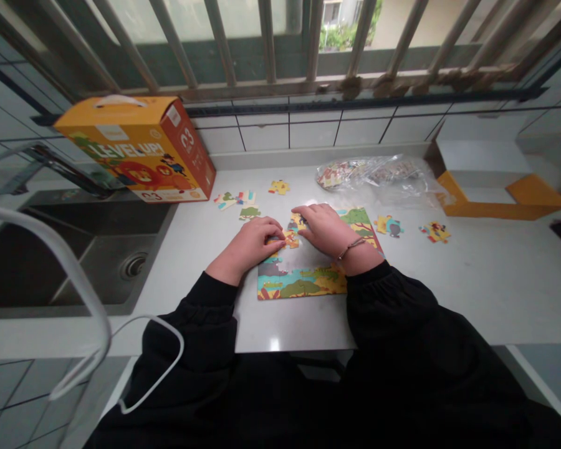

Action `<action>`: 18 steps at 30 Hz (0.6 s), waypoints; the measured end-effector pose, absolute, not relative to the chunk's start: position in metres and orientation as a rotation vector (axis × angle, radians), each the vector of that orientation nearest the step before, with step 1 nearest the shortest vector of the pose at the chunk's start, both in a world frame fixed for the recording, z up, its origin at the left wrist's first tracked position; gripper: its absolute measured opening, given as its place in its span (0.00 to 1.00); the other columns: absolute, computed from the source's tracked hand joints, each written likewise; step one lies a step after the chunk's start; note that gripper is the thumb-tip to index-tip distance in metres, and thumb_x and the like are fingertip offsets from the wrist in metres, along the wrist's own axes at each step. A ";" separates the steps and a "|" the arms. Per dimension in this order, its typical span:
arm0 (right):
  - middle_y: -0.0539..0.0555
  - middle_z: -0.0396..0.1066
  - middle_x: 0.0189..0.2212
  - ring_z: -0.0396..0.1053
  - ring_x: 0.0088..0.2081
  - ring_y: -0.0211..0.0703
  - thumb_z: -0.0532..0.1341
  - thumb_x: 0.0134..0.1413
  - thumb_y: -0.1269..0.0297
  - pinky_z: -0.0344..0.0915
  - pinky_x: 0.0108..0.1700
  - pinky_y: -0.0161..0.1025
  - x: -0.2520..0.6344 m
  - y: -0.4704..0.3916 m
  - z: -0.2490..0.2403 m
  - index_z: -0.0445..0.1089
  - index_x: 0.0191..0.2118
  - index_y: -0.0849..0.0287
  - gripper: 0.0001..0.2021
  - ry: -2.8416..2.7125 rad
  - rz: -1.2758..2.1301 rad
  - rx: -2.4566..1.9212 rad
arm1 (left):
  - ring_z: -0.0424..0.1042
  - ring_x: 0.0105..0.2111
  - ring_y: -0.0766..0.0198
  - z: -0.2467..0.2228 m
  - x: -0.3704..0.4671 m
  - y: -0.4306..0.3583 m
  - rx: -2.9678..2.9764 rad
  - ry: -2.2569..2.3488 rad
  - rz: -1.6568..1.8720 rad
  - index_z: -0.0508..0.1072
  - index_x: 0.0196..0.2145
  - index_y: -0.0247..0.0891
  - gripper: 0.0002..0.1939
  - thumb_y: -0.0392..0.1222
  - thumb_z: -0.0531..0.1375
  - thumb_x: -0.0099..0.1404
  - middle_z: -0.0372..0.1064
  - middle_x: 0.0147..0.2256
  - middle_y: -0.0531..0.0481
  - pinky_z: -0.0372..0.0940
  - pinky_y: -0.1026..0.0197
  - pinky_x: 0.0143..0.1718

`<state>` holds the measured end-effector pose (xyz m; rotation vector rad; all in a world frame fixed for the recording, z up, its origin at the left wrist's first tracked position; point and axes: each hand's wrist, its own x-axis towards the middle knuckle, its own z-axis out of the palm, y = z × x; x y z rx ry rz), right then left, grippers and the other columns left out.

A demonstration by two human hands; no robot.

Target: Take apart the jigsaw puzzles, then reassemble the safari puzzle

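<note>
A partly assembled jigsaw puzzle lies on the counter, with green, blue and yellow pieces joined along its bottom and right side. At its left edge, my left hand is closed, thumb and fingertips on an orange puzzle piece. My right hand reaches over the upper part of the puzzle. Its thumb and forefinger are bent around another puzzle piece near the top left, and the hand hides part of the picture beneath it.
Loose pieces lie behind, including a yellow piece and a green piece; more sit right, such as a blue-grey piece. An orange box stands beside the sink. Plastic bags and an open box are at right.
</note>
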<state>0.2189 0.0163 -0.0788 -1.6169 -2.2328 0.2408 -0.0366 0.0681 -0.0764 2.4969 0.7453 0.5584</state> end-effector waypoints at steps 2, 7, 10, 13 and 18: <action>0.66 0.78 0.60 0.74 0.62 0.63 0.67 0.69 0.67 0.69 0.67 0.59 0.225 0.011 -0.074 0.68 0.70 0.58 0.26 -2.256 0.283 -1.574 | 0.79 0.48 0.53 -0.078 -0.037 0.069 2.498 0.739 0.558 0.84 0.39 0.43 0.01 0.39 0.70 0.72 0.82 0.47 0.47 0.71 0.45 0.57; 0.62 0.79 0.59 0.76 0.59 0.59 0.68 0.66 0.70 0.73 0.63 0.57 0.242 -0.009 -0.069 0.70 0.69 0.54 0.28 -2.301 0.468 -1.460 | 0.79 0.49 0.53 -0.077 -0.037 0.068 2.503 0.753 0.545 0.83 0.40 0.43 0.00 0.39 0.71 0.72 0.82 0.48 0.47 0.70 0.44 0.58; 0.61 0.79 0.59 0.76 0.60 0.59 0.69 0.64 0.72 0.73 0.64 0.58 0.247 -0.017 -0.070 0.74 0.65 0.55 0.25 -2.331 0.477 -1.419 | 0.79 0.49 0.53 -0.076 -0.037 0.068 2.503 0.752 0.538 0.83 0.40 0.43 0.01 0.38 0.70 0.71 0.82 0.48 0.47 0.70 0.44 0.58; 0.61 0.80 0.57 0.76 0.61 0.59 0.69 0.64 0.74 0.73 0.65 0.58 0.248 -0.021 -0.070 0.76 0.63 0.55 0.23 -2.364 0.481 -1.381 | 0.79 0.49 0.53 -0.077 -0.037 0.068 2.487 0.741 0.545 0.83 0.40 0.43 0.01 0.38 0.70 0.71 0.82 0.48 0.47 0.71 0.45 0.57; 0.60 0.81 0.54 0.76 0.59 0.59 0.69 0.64 0.74 0.74 0.64 0.57 0.246 -0.021 -0.068 0.78 0.59 0.56 0.19 -2.374 0.487 -1.379 | 0.79 0.49 0.53 -0.079 -0.039 0.069 2.481 0.751 0.544 0.83 0.41 0.43 0.01 0.39 0.69 0.71 0.82 0.48 0.46 0.71 0.44 0.58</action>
